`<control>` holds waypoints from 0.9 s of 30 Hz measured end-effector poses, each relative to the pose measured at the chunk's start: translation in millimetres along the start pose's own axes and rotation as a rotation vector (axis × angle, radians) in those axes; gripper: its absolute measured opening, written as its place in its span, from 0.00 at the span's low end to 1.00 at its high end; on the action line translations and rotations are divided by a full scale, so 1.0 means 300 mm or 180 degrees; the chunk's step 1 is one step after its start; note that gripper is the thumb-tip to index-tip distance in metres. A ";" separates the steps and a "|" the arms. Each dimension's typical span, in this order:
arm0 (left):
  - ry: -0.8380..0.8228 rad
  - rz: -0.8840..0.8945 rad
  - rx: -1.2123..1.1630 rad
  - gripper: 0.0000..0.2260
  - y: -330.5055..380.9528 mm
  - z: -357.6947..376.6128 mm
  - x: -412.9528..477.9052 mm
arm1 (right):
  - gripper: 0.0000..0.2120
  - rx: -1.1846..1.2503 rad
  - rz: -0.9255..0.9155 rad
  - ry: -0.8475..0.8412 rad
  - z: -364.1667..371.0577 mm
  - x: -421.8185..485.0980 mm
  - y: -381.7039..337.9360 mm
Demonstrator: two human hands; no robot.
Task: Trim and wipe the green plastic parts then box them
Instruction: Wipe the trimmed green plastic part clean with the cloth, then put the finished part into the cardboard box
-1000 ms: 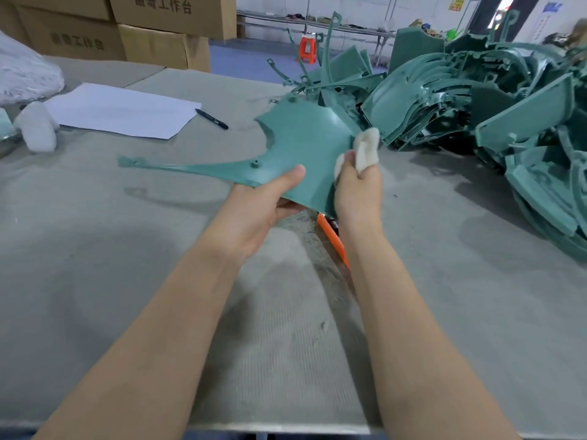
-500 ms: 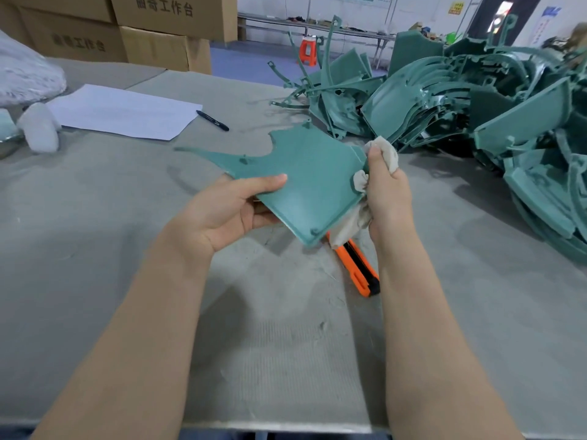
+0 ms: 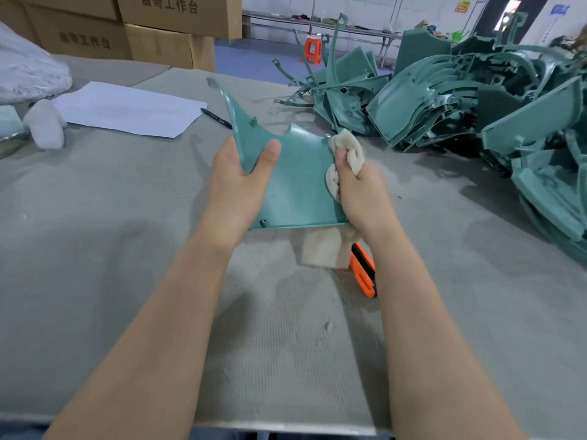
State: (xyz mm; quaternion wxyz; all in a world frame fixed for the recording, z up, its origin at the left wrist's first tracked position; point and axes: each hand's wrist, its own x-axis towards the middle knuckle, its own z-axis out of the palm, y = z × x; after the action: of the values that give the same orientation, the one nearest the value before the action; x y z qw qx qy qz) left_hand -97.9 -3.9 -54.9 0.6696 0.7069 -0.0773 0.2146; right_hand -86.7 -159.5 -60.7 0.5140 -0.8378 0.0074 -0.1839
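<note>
While I look down through the head camera, the grey felt-covered desk (image 3: 95,249) fills most of my view. A big heap of green plastic parts (image 3: 476,106) sits on its far right side, and stacked cardboard boxes (image 3: 178,27) stand behind its far left. The 1 green part (image 3: 298,185) in work is held above the desk's middle, its flat panel facing me and its long thin horn pointing up and away. A white sheet of paper (image 3: 127,109) lies on the desk at far left. The left hand (image 3: 238,185) has its grip closed on the part's left edge, thumb across the front face. The right hand (image 3: 362,192) has its grip curled round a bunched beige cloth (image 3: 349,147), held against the part's right edge; a loose end of the cloth hangs below the part's bottom edge. An orange utility knife (image 3: 362,274) lies on the desk beside the right wrist, partly hidden by it. A black pen (image 3: 217,118) lies just beside the paper's right corner.
</note>
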 end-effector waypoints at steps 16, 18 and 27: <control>0.1893 -0.0111 -0.0930 0.05 0.162 -0.457 -0.127 | 0.09 0.2946 0.0358 -0.2241 0.236 -0.209 -0.324; 0.2447 -0.0093 -0.1066 0.06 0.180 -0.608 -0.211 | 0.11 0.3121 0.0317 -0.2467 0.388 -0.299 -0.427; 0.4806 -0.0332 -0.1372 0.12 0.198 -1.266 -0.783 | 0.04 0.2331 0.0361 -0.3856 1.089 -0.935 -0.779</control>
State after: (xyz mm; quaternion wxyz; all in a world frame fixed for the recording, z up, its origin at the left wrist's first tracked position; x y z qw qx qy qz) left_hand -407.9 321.1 -91.9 0.6725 0.2270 0.3919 0.5854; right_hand -286.4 287.6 -75.1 0.6851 -0.5644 -0.2985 0.3506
